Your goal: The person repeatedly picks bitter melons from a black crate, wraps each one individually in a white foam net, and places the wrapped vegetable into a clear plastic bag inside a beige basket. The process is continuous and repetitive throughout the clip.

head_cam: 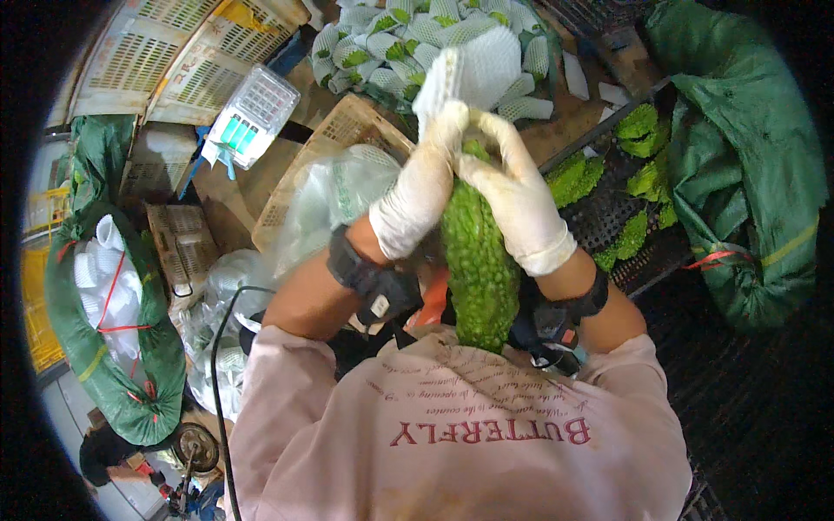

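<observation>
A large green bitter melon [481, 267] hangs lengthwise below my gloved hands, its stem end between them. My right hand [515, 189], in a white glove, grips the melon near its top. My left hand [423, 176], gloved too, is closed at the edge of a white foam net sleeve [479, 71], just above the melon's tip. The fingertips of both hands meet there, and the exact hold of each finger is partly hidden. Beyond the hands lies a pile of bitter melons in foam nets [384, 49].
Unwrapped bitter melons [631, 238] lie in a black crate [603, 198] at right. A plastic bag [332, 189] rests by a tan crate [293, 185] at left. Green sacks [743, 130] flank both sides, and a scale [251, 117] stands at upper left.
</observation>
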Available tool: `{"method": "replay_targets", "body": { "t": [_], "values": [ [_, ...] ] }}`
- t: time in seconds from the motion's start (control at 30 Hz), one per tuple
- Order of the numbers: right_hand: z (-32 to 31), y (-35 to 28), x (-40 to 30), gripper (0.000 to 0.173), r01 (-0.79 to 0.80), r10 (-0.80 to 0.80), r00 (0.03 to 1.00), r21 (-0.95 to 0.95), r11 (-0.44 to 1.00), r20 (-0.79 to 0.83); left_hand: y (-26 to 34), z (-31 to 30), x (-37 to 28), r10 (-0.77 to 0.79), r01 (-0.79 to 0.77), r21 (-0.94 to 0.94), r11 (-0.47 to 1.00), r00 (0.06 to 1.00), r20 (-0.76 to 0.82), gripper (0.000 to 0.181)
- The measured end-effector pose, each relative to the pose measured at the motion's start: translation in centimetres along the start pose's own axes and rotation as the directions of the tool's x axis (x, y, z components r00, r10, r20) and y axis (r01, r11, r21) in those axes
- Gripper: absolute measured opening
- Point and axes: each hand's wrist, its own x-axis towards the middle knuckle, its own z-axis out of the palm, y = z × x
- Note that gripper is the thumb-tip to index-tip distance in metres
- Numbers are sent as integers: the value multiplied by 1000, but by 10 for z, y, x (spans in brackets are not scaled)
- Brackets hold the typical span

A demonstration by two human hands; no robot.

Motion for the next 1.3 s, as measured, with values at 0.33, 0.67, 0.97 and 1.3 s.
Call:
{"method": "replay_targets", "body": {
  "t": [0.33, 0.67, 0.97, 1.3],
  "values": [
    [-38, -2, 50, 25, 252, -219, 968, -527, 812, 125, -21, -26, 12, 11, -4, -29, 1000, 963, 269, 47],
    [-55, 54, 9, 22, 259, -254, 966, -207, 944, 52, -35, -43, -35, -95, 69, 131, 989, 974, 205, 68],
    [-49, 67, -39, 29, 496, -503, 861, -361, 790, 82, -68, -64, -126, -204, 209, 0, 978, 955, 213, 74],
    [-32, 53, -35, 20, 675, -723, 668, -552, 490, 175, -39, -69, -128, -156, 148, -50, 988, 961, -228, 53]
  ]
}}
